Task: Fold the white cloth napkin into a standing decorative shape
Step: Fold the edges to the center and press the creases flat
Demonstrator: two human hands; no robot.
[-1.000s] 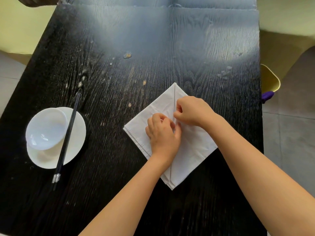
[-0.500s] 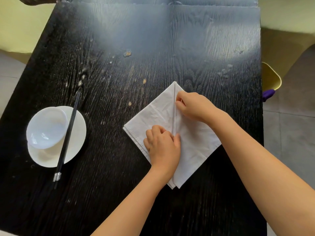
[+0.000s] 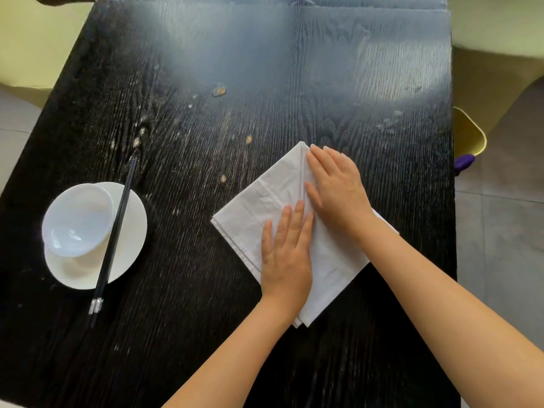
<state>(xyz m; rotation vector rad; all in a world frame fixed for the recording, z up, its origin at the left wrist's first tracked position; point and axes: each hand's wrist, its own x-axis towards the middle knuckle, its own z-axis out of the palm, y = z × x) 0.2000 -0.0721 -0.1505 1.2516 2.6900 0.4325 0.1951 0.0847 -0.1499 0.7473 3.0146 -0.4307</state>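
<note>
The white cloth napkin (image 3: 259, 207) lies flat on the black wooden table (image 3: 265, 69) as a diamond, with a crease running from its far tip to its near tip. My left hand (image 3: 285, 251) rests flat, palm down, on the napkin's left half near the crease. My right hand (image 3: 338, 187) lies flat on the right half, fingers stretched toward the far tip. Both hands press the cloth and grip nothing.
At the left stands a white plate (image 3: 129, 245) with a small white bowl (image 3: 76, 219) on it and black chopsticks (image 3: 113, 240) laid across. Crumbs dot the table's middle. A yellow chair (image 3: 468, 134) with a purple object (image 3: 463, 161) sits past the right edge.
Both hands have opened from curled, pinching fingers to flat palms. The right hand slid toward the far tip and the left hand toward me along the crease.
</note>
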